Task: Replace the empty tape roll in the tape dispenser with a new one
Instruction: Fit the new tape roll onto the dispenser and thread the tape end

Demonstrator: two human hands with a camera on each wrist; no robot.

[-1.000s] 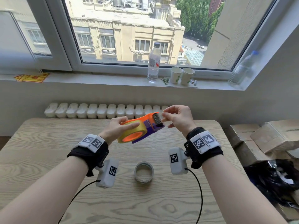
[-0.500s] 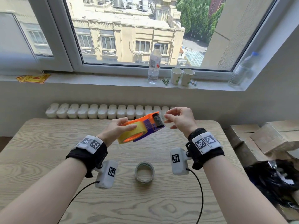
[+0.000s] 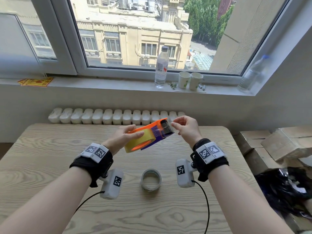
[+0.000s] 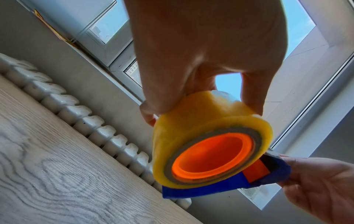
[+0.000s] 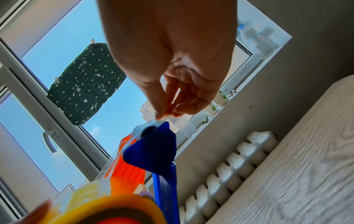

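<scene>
I hold an orange and blue tape dispenser (image 3: 157,132) above the table, with a full yellow tape roll (image 3: 140,141) seated on its orange hub (image 4: 212,157). My left hand (image 3: 125,135) grips the roll (image 4: 193,136) from above, fingers curled over its rim. My right hand (image 3: 183,128) pinches the clear free end of the tape (image 5: 164,116) between thumb and finger, just past the dispenser's blue front end (image 5: 153,151). The empty roll (image 3: 151,181), a bare transparent ring, lies flat on the table (image 3: 50,166) below my hands.
A white radiator (image 3: 116,116) runs along the table's far edge. On the windowsill stand a water bottle (image 3: 161,68), two paper cups (image 3: 190,81) and another bottle (image 3: 252,75). Cardboard boxes (image 3: 278,144) and a black bag (image 3: 285,188) sit to the right of the table.
My right hand has shifted slightly right, away from the dispenser's front, drawing the tape end out. The dispenser has tilted a little in my left hand.
</scene>
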